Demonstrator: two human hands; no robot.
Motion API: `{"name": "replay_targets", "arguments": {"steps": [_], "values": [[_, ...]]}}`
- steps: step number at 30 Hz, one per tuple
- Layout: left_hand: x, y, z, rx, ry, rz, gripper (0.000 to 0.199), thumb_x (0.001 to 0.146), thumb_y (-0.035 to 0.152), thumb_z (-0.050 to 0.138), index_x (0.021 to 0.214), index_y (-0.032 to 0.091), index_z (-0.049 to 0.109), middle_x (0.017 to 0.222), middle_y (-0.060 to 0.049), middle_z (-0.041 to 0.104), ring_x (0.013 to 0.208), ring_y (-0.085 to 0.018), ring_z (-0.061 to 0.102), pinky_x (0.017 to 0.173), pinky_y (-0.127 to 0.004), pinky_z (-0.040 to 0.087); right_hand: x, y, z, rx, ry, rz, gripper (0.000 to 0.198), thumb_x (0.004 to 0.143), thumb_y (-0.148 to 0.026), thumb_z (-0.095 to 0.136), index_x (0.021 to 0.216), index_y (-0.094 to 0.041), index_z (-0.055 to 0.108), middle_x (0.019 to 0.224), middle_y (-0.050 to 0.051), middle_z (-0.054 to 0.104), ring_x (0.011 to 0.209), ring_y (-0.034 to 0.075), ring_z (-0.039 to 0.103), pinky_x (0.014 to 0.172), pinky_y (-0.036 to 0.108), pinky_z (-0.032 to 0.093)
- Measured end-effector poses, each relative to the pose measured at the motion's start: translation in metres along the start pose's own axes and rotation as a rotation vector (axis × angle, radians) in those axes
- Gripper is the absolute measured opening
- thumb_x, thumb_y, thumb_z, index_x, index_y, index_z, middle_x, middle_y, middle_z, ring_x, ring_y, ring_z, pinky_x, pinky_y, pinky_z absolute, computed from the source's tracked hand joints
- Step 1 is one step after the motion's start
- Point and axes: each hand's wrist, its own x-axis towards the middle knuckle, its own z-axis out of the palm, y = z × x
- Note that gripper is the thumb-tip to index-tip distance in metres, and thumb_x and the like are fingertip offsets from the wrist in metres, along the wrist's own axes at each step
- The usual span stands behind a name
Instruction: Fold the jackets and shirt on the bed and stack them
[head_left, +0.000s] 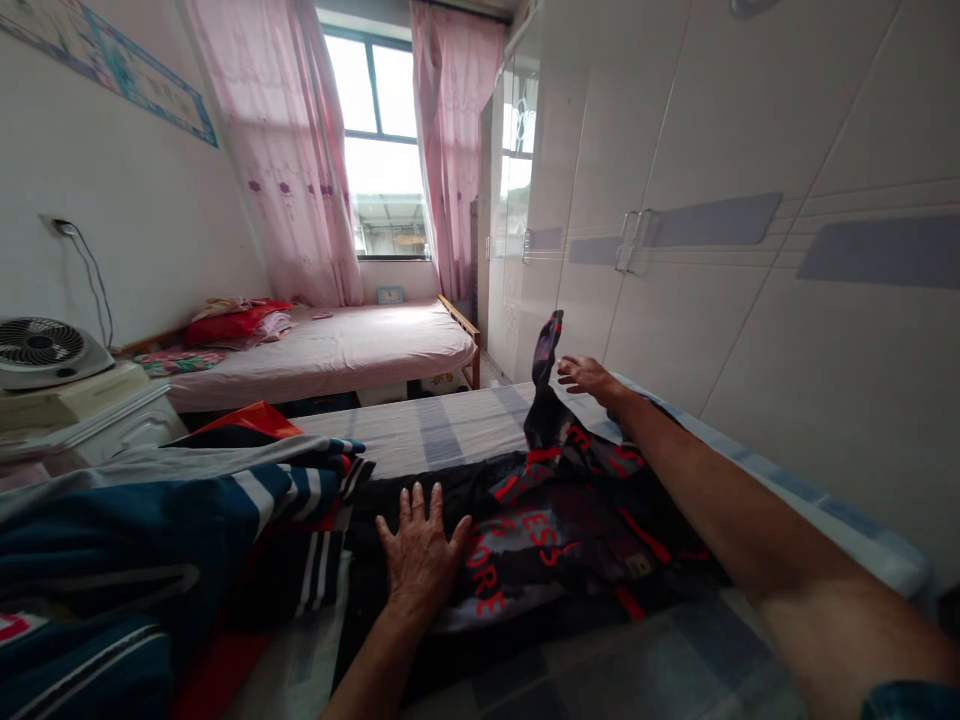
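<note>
A black garment [592, 575] with red lettering and grey printed patches lies spread on the bed in front of me. My left hand [424, 555] rests flat on its left part, palm down with the fingers spread. One narrow dark piece [546, 365] of the garment, which looks like a sleeve, stands up in the air at the far side. Just right of that piece is my right hand [589, 378], its fingers loosely stretched toward it, with a small gap showing between them. My right forearm passes over the garment's right side.
A heap of clothes [247, 510], teal, grey, black and red, lies to the left on the checked bedsheet [450, 430]. White wardrobes [675, 330] line the right side. Beyond stand a second bed [375, 345] with a pink sheet, a curtained window [382, 150] and a fan [45, 350].
</note>
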Motion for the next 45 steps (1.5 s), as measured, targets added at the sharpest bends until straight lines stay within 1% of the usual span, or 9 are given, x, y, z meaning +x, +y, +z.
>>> {"name": "replay_targets", "arguments": {"steps": [6,11,15,19,23,27,32,39,45], "values": [[0.001,-0.002,0.001,0.014,-0.026,0.049,0.067,0.088,0.057,0.036,0.140,0.016,0.042,0.148,-0.017,0.037,0.139,-0.035,0.028,0.106,-0.065,0.019,-0.053,0.076,-0.008,-0.039,-0.267,0.060,0.037,0.079,-0.047,0.056,0.057,-0.017,0.054,0.054,-0.002,0.047,0.053,0.011,0.044,0.052,0.024,0.035],[0.002,-0.008,-0.010,0.016,-0.083,0.092,0.056,0.089,0.042,0.040,0.139,0.018,0.043,0.147,-0.012,0.040,0.137,-0.031,0.032,0.106,-0.059,0.025,-0.068,0.100,-0.003,-0.077,-0.446,0.120,0.044,0.070,-0.054,0.062,0.047,-0.018,0.048,0.046,-0.004,0.037,0.046,0.010,0.035,0.045,0.025,0.029],[0.008,-0.012,-0.026,0.062,-0.139,0.130,0.053,0.086,0.028,0.045,0.138,0.019,0.045,0.146,-0.010,0.042,0.136,-0.027,0.036,0.107,-0.052,0.029,-0.071,0.098,-0.006,-0.049,-0.524,0.091,0.033,0.062,-0.047,0.069,0.057,-0.016,0.059,0.052,-0.002,0.048,0.049,0.011,0.043,0.046,0.024,0.035],[0.026,-0.013,-0.038,0.084,-0.154,0.233,0.042,0.086,0.024,0.047,0.127,0.023,0.056,0.139,-0.008,0.052,0.125,-0.023,0.050,0.102,-0.038,0.038,-0.067,0.094,-0.014,-0.045,-0.390,0.020,0.022,0.074,-0.032,0.055,0.085,-0.017,0.066,0.078,0.001,0.064,0.066,0.013,0.055,0.057,0.022,0.042],[0.057,-0.010,-0.047,0.088,-0.152,0.222,0.035,0.092,0.030,0.036,0.108,0.026,0.066,0.110,-0.008,0.070,0.097,-0.026,0.067,0.078,-0.037,0.050,-0.043,0.086,-0.013,-0.167,-0.211,0.047,0.018,0.069,-0.017,0.054,0.080,-0.017,0.068,0.083,0.003,0.068,0.081,0.017,0.060,0.069,0.023,0.043],[0.096,-0.004,-0.057,0.110,-0.067,0.140,0.040,0.093,0.035,0.029,0.112,0.023,0.063,0.102,-0.012,0.071,0.093,-0.031,0.067,0.072,-0.039,0.049,-0.005,0.067,-0.008,-0.264,-0.020,0.126,0.019,0.067,-0.010,0.057,0.078,-0.016,0.070,0.093,0.012,0.070,0.098,0.025,0.061,0.082,0.031,0.042],[0.127,-0.007,-0.064,0.138,0.025,0.112,0.046,0.095,0.035,0.022,0.115,0.021,0.060,0.105,-0.014,0.070,0.094,-0.032,0.066,0.074,-0.040,0.048,0.024,0.051,-0.004,-0.207,0.216,0.104,0.031,0.083,-0.017,0.046,0.106,-0.019,0.066,0.107,0.013,0.068,0.106,0.023,0.059,0.087,0.030,0.042],[0.127,-0.041,-0.050,0.143,-0.066,0.215,0.030,0.080,0.032,0.055,0.109,0.026,0.062,0.110,-0.006,0.068,0.100,-0.025,0.063,0.077,-0.030,0.046,0.013,0.076,0.009,-0.044,0.190,0.046,0.023,0.081,-0.016,0.049,0.096,-0.019,0.066,0.087,0.005,0.071,0.083,0.018,0.064,0.075,0.025,0.048],[0.121,-0.049,-0.058,0.156,0.056,0.204,0.034,0.092,0.028,0.030,0.098,0.020,0.063,0.105,-0.010,0.060,0.088,-0.024,0.063,0.067,-0.032,0.045,-0.001,0.084,0.005,0.065,0.193,-0.004,0.024,0.084,-0.022,0.045,0.100,-0.018,0.062,0.091,0.005,0.070,0.082,0.016,0.063,0.075,0.026,0.048]]}}
